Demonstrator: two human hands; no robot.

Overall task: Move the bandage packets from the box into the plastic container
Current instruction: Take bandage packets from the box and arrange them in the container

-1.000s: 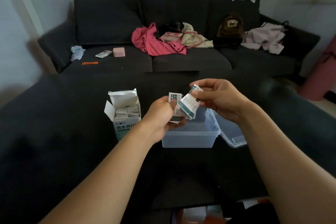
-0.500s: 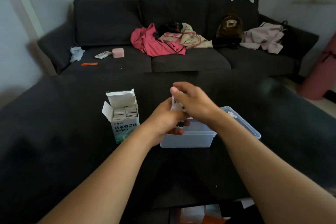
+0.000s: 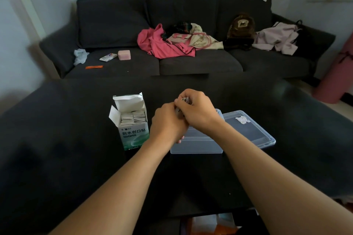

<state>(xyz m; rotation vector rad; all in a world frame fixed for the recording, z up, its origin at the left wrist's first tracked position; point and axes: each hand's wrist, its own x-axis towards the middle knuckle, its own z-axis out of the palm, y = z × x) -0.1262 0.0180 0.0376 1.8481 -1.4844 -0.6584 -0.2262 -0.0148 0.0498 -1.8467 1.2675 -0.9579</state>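
- Left hand [image 3: 169,125] and right hand [image 3: 198,111] meet above the plastic container [image 3: 196,144]; both grips are curled closed on bandage packets [image 3: 185,99], which are mostly hidden by the fingers.
- Container sits directly beneath the grips on the dark table [image 3: 76,158].
- Clear lid [image 3: 250,131] lies right of the grips, touching the container.
- Box [image 3: 132,122] stands open left of the grips, more packets visible inside.
- Sofa [image 3: 191,63] beyond, with clothing.
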